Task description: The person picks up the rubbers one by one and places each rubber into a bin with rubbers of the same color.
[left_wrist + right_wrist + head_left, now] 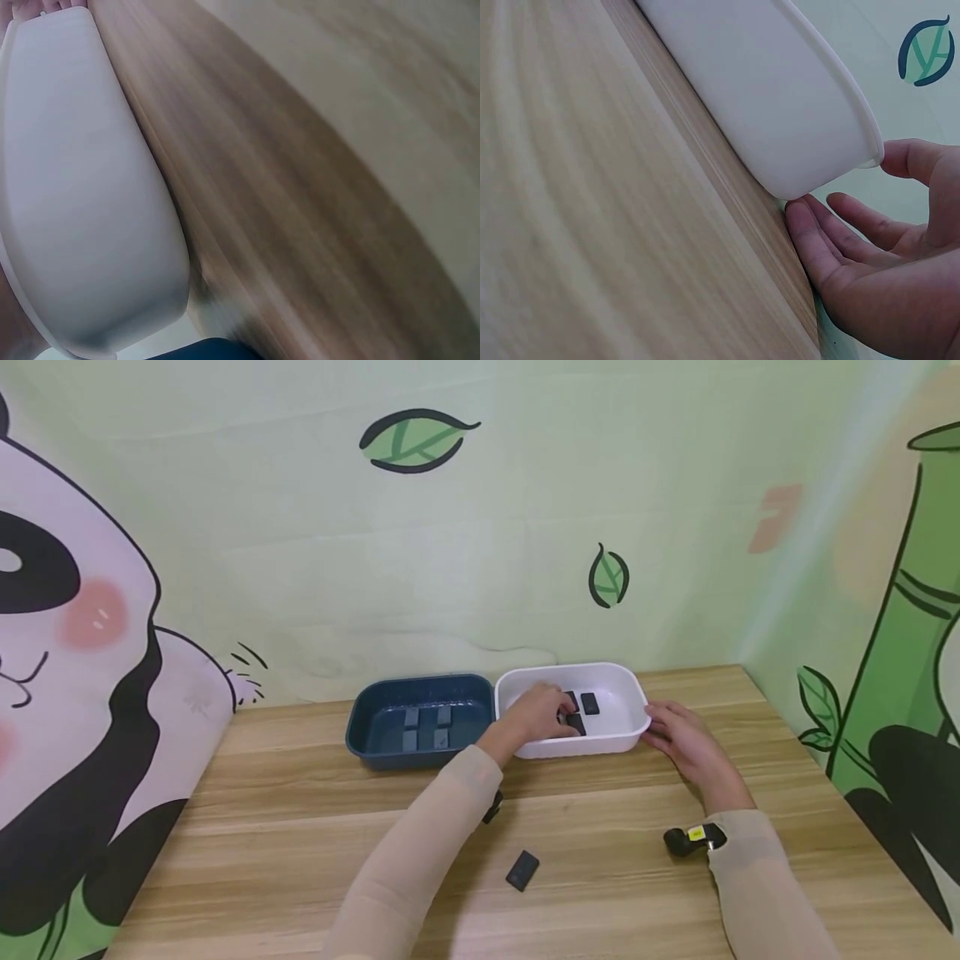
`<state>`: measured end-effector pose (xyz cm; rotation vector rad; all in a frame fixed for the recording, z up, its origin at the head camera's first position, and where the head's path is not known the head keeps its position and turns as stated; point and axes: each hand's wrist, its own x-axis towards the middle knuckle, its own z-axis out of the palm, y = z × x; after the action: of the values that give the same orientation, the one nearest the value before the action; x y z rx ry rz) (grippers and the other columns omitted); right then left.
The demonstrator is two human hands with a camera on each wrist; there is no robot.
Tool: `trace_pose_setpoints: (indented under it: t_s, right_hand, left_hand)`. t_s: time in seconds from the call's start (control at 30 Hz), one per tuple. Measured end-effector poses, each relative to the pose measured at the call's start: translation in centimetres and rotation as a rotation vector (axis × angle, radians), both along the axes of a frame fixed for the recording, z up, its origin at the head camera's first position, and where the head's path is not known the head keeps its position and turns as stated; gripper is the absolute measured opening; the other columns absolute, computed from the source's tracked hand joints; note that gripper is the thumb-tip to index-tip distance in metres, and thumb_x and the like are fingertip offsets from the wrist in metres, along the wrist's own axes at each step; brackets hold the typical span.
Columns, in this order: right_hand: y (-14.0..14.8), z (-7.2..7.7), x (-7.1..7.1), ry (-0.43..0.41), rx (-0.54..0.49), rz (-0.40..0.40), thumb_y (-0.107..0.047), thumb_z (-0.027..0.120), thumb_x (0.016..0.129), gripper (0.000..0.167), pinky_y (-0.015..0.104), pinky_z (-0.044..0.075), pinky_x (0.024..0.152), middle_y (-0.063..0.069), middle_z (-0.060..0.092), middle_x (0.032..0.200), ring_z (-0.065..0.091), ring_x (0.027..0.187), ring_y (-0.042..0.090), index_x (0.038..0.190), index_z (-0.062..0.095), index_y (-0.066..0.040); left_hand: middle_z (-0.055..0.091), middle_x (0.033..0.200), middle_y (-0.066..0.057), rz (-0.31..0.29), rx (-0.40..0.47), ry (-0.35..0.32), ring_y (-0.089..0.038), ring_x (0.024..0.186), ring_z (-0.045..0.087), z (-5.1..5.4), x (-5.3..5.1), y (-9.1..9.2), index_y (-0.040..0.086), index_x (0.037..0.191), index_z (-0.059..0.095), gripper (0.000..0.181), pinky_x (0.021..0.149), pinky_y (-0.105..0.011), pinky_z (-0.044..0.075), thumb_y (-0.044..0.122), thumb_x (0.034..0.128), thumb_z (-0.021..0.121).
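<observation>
My left hand (536, 712) reaches over the near left wall of a white plastic tray (622, 742). Its thumb and fingertips close about a small black block (576, 723) on the tray floor; the fingers partly hide it. Another black block (590, 703) lies beside it, and a third is partly covered by the fingers. At the tray's right end, my right hand (686, 739) holds the wall, thumb at the rim and fingers at the bottom corner, as the right hand (877, 247) shows in the right wrist view. The left wrist view shows mainly the tray's outer wall (90, 165).
A dark blue tray (367, 758) touches the white one on the left, with several grey-looking blocks (442, 717) in rows inside. One loose black block (522, 870) lies on the wooden table (600, 827) between the forearms. A printed cloth wall (487, 568) stands behind both trays.
</observation>
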<state>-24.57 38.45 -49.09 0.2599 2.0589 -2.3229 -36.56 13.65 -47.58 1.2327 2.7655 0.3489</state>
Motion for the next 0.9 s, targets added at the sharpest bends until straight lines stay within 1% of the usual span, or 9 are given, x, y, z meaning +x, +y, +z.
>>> trace_pose_setpoints:
  t_s: [0.17, 0.23, 0.4, 0.5, 0.6, 0.67, 0.73, 0.83, 0.9]
  right_hand:
    - [-0.1, -0.2, -0.2, -0.006, -0.001, 0.0, -0.02, 0.053, 0.112, 0.056, 0.023, 0.056, 0.097, 0.007, 0.059, 0.125, 0.063, 0.111, 0.01, 0.152, 0.034, 0.015]
    - [-0.2, -0.1, -0.1, -0.002, -0.011, 0.002, -0.019, 0.053, 0.112, 0.055, 0.024, 0.056, 0.097, 0.003, 0.06, 0.121, 0.064, 0.109, 0.01, 0.151, 0.035, 0.015]
    - [-0.1, 0.0, 0.1, 0.001, -0.016, 0.005, -0.019, 0.052, 0.112, 0.054, 0.023, 0.056, 0.096, 0.004, 0.06, 0.121, 0.063, 0.109, 0.01, 0.15, 0.035, 0.015]
    - [0.0, 0.0, 0.2, 0.0, -0.016, 0.006, -0.018, 0.052, 0.112, 0.054, 0.024, 0.056, 0.097, 0.005, 0.059, 0.122, 0.063, 0.109, 0.01, 0.15, 0.034, 0.016]
    - [0.2, -0.1, 0.2, 0.0, -0.018, 0.007, -0.017, 0.052, 0.112, 0.052, 0.024, 0.056, 0.097, 0.005, 0.06, 0.121, 0.064, 0.109, 0.01, 0.149, 0.035, 0.016]
    - [0.2, -0.1, 0.1, 0.003, -0.018, 0.008, -0.017, 0.052, 0.112, 0.051, 0.024, 0.056, 0.097, 0.004, 0.061, 0.12, 0.064, 0.109, 0.01, 0.148, 0.036, 0.015]
    - [0.2, -0.1, 0.1, 0.001, -0.015, 0.011, -0.017, 0.052, 0.112, 0.051, 0.024, 0.056, 0.097, 0.003, 0.061, 0.12, 0.064, 0.109, 0.01, 0.148, 0.036, 0.015]
    - [0.2, -0.1, 0.0, -0.004, -0.019, 0.013, -0.018, 0.053, 0.112, 0.053, 0.024, 0.056, 0.096, 0.004, 0.06, 0.121, 0.063, 0.109, 0.01, 0.15, 0.036, 0.015]
    - [0.2, -0.1, 0.1, -0.006, -0.025, 0.014, -0.018, 0.053, 0.112, 0.053, 0.023, 0.057, 0.096, 0.003, 0.06, 0.122, 0.063, 0.109, 0.01, 0.15, 0.036, 0.014]
  left_hand:
    - [0.075, 0.115, -0.001, 0.028, 0.08, 0.002, -0.014, 0.109, 0.065, -0.1, -0.2, -0.2, 0.011, 0.124, 0.078, 0.042, 0.099, -0.027, 0.051, 0.042, 0.0951, 0.081]
    - [0.074, 0.116, -0.001, 0.067, 0.136, -0.01, -0.014, 0.108, 0.065, 0.0, -0.1, -0.3, 0.01, 0.124, 0.077, 0.04, 0.097, -0.027, 0.052, 0.041, 0.0979, 0.078]
    - [0.067, 0.121, -0.001, 0.188, 0.37, 0.003, -0.015, 0.11, 0.063, 0.9, 0.4, -0.8, 0.012, 0.129, 0.074, 0.037, 0.094, -0.027, 0.054, 0.037, 0.1027, 0.072]
    - [0.067, 0.122, -0.001, 0.213, 0.462, 0.039, -0.016, 0.111, 0.063, 1.6, 0.7, -1.2, 0.013, 0.129, 0.074, 0.037, 0.096, -0.028, 0.055, 0.038, 0.1028, 0.072]
    - [0.067, 0.122, -0.001, 0.191, 0.487, 0.047, -0.016, 0.112, 0.063, 2.4, 1.1, -2.0, 0.013, 0.13, 0.074, 0.039, 0.097, -0.027, 0.054, 0.04, 0.1021, 0.072]
    - [0.067, 0.121, 0.0, 0.15, 0.493, 0.036, -0.016, 0.113, 0.063, 2.9, 1.6, -2.6, 0.013, 0.131, 0.074, 0.04, 0.097, -0.027, 0.054, 0.04, 0.1015, 0.073]
    - [0.068, 0.121, 0.001, 0.094, 0.496, 0.026, -0.017, 0.113, 0.064, 3.6, 2.4, -3.5, 0.013, 0.131, 0.074, 0.04, 0.097, -0.026, 0.053, 0.039, 0.1007, 0.074]
    - [0.068, 0.119, 0.002, 0.009, 0.488, -0.006, -0.017, 0.113, 0.065, 4.7, 4.2, -5.1, 0.013, 0.131, 0.074, 0.039, 0.098, -0.026, 0.053, 0.036, 0.0992, 0.077]
    - [0.067, 0.118, 0.003, -0.03, 0.468, -0.021, -0.017, 0.113, 0.064, 5.3, 5.7, -6.3, 0.013, 0.13, 0.074, 0.04, 0.098, -0.027, 0.053, 0.036, 0.0982, 0.078]
